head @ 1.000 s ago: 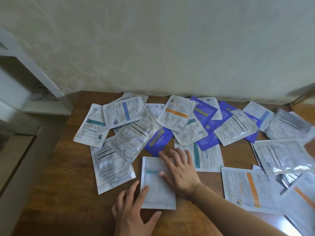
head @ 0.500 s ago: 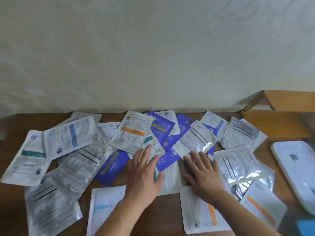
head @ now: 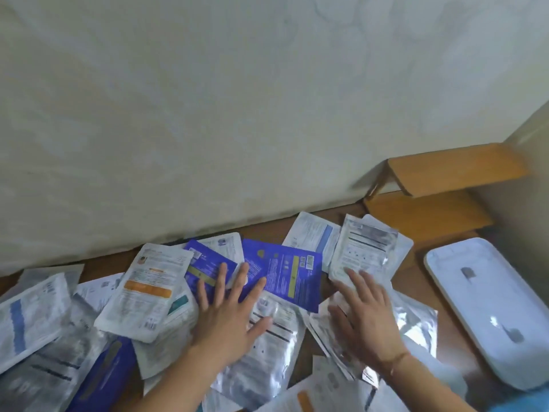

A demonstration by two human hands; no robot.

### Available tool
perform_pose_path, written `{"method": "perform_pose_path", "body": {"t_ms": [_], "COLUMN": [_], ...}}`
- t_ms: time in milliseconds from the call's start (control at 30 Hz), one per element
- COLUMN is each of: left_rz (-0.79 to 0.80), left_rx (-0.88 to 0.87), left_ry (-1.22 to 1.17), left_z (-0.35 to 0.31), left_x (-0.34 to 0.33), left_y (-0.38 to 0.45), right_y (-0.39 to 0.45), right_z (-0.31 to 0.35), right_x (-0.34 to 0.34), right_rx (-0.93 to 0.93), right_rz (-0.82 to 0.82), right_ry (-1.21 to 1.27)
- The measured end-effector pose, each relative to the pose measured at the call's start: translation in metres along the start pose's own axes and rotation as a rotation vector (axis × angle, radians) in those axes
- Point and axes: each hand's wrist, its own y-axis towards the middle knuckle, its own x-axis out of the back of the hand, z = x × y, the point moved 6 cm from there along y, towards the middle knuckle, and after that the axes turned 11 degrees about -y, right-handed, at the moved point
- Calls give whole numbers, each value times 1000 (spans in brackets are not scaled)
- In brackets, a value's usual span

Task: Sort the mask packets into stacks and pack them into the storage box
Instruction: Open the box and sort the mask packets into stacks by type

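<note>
While the mask packets (head: 148, 295) lie jumbled across the table (head: 416, 281), the left hand (head: 230, 316) presses flat on silver and blue ones, the right hand (head: 367, 319) spreads over silver ones. Sorting has barely begun; next, gather matching packets. The white lid (head: 487, 307) lies right.

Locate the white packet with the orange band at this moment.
In the head view, the white packet with the orange band lies left of centre on the pile, just left of the left hand, overlapping a blue packet at its right edge.

Dim, soft daylight; glare on silver packets (head: 416, 325); motion blur throughout; wide-angle bending at edges.
</note>
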Motion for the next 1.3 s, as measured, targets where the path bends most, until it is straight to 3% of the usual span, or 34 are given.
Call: {"method": "perform_pose_path", "body": {"t_ms": [67,200,400,533,600,667,767,833,933,1033,1133,1200,1300], "left_rz": [19,22,32,-41,-142,-134,74,207,283,244,239,198,191], "left_rx": [-16,-15,185,178,81,-138,-619,-757,-718,-629,-501,-423,-344], "left_ry": [72,158,37,-68,-192,-283,-124,11,18,62,126,112,108], "left_z": [5,11,13,-8,-36,-86,-180,-209,-206,-192,-171,-157,-141], "left_x": [-1,-3,-2,16,23,23,-6,-31,-47,-34,-21,-10,-2], "left_y": [-10,-14,21,33,29,14,-20,-30,-18,0,21,34,44], "right_y": [31,52,0,-18,-33,-69,-141,-177,-197,-192,-163,-133,-96], "right_z": [-37,-62,-7,10,1,-11,-31,-41,-61,-83,-81,-60,-40], "right_x": [-3,-21,-35,-25,-10,-2,-13,-33,-47,-43,-23,-11,-22], "right_rx": [-152,-201,1,81,1,-136,-290,-241,-192,-305,-416,-311,-138], "right_rz": [96,276,204,119,19,-71,-38,102,211,260,184,105,159], "right_ry": [-64,-30,-65,-101,-33,59,1,-109,-187,-144,34,114,23]}}
